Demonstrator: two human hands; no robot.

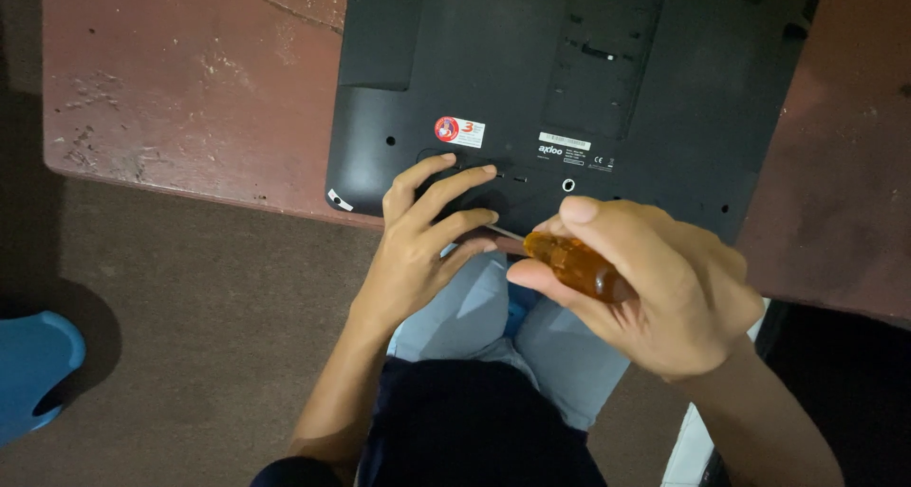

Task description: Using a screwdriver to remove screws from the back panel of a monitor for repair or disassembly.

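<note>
Monitor [569, 88] lies face-down on the reddish bench [190, 88], top centre of frame; left hand [422, 245] spread flat with fingertips on its lower edge, right hand [655, 283] wrapped tight around an amber-handled screwdriver [574, 264], centre frame, shaft aimed at that edge.

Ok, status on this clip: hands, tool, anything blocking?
Left hand flat on the black monitor back, fingers spread. Right hand gripping the orange-handled screwdriver, shaft toward the monitor's lower edge. Nothing blocking.
</note>
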